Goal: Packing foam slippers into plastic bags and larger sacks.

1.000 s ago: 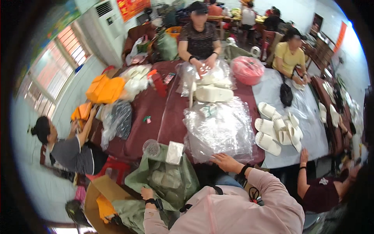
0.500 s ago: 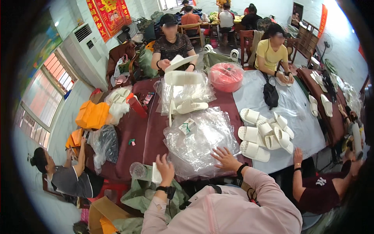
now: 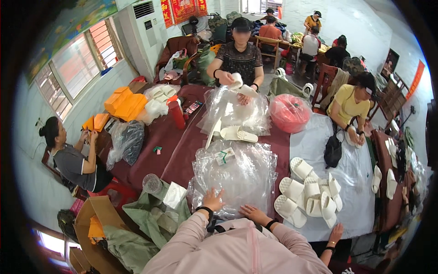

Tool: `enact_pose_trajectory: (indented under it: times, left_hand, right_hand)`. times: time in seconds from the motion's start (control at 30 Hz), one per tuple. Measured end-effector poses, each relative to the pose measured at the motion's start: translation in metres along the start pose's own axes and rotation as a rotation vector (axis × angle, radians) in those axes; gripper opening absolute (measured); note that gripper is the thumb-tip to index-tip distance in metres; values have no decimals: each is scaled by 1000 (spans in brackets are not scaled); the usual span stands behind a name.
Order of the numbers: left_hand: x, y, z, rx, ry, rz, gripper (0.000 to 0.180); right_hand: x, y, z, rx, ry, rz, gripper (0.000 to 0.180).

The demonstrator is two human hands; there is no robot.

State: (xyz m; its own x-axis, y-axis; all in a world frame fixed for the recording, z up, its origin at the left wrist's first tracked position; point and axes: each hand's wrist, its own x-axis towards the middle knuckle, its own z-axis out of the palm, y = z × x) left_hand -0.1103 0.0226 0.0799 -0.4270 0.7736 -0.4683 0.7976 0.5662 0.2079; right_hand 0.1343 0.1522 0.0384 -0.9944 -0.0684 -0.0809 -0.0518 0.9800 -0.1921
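A stack of clear plastic bags (image 3: 242,176) lies in front of me on the dark red table. My left hand (image 3: 213,199) rests on its near left part, fingers spread, holding nothing. At the near edge of the bags lies my right hand (image 3: 254,213), also with fingers stretched out and nothing in it. A small white card with a green mark (image 3: 224,156) sits on the bags. Beyond them is a white slipper (image 3: 238,134). Several white slippers (image 3: 310,192) are piled on the pale sheet to the right of my right hand.
Across the table a person (image 3: 239,59) holds white slippers over more plastic bags. A red bundle (image 3: 290,113) and a black pouch (image 3: 333,150) lie to the right. At near left are a green sack (image 3: 137,214), a white packet (image 3: 174,195) and a clear cup (image 3: 152,183). Other people sit around.
Both hands have come down onto the plastic bags, the left one away from the white packet. The view has shifted. The person opposite now holds slippers lower, over the bags.
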Motion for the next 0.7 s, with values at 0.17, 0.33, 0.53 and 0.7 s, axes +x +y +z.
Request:
enact_pose_trajectory:
  times: [0.17,0.33,0.53,0.7]
  left_hand:
    - [3,6,-4,38,-49,-4,78]
    - [0,11,-13,44,-115,-25,77]
    - [4,10,-8,75,-54,-26,72]
    - [2,21,-22,7,-96,-63,73]
  right_hand:
    - [-11,11,-4,25,17,-42,55]
    - [-13,9,-1,107,119,-31,48]
    - [-12,9,-9,162,115,3,49]
    - [-13,10,-7,129,107,27,52]
